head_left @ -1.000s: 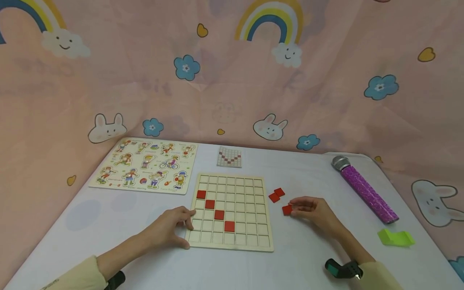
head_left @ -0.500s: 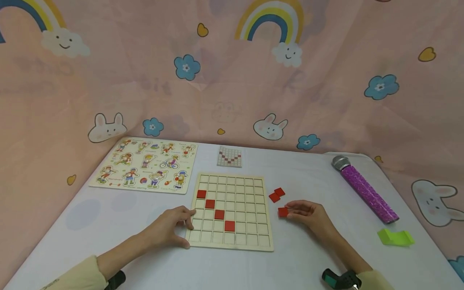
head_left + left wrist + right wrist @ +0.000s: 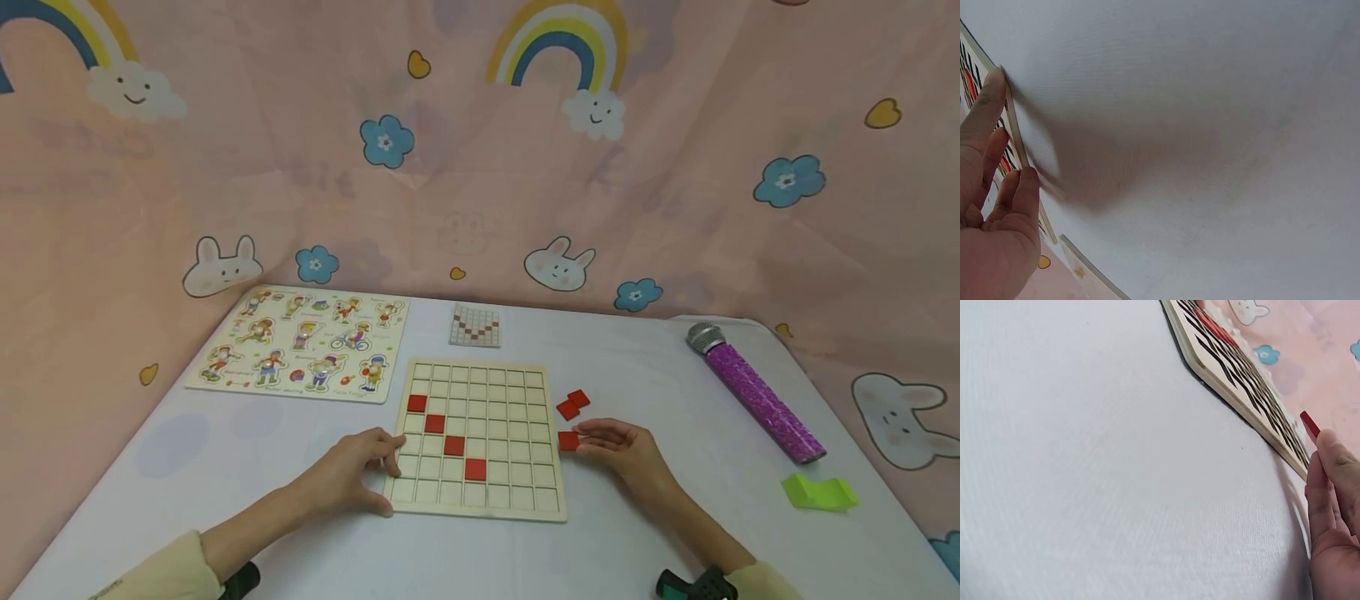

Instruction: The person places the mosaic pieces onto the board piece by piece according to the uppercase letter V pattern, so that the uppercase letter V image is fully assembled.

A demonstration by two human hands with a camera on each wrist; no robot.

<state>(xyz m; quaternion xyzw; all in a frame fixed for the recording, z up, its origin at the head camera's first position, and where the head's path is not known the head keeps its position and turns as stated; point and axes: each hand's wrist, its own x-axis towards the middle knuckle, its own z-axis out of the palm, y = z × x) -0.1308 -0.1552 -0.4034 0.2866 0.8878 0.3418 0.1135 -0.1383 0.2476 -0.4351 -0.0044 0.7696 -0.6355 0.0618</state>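
no legible text, only tiny blurry lettering on the cartoon picture board

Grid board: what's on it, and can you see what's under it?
Four red tiles lie on the board in a diagonal. The left hand hides part of its left edge. Anything under the board is covered, so I can't tell.

Wrist-view hands cropped, 2 sleeves cut off

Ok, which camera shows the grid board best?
The head view: it shows nearly all the board from above. The left wrist view has a slanted strip partly behind the left hand; the right wrist, a slanted corner.
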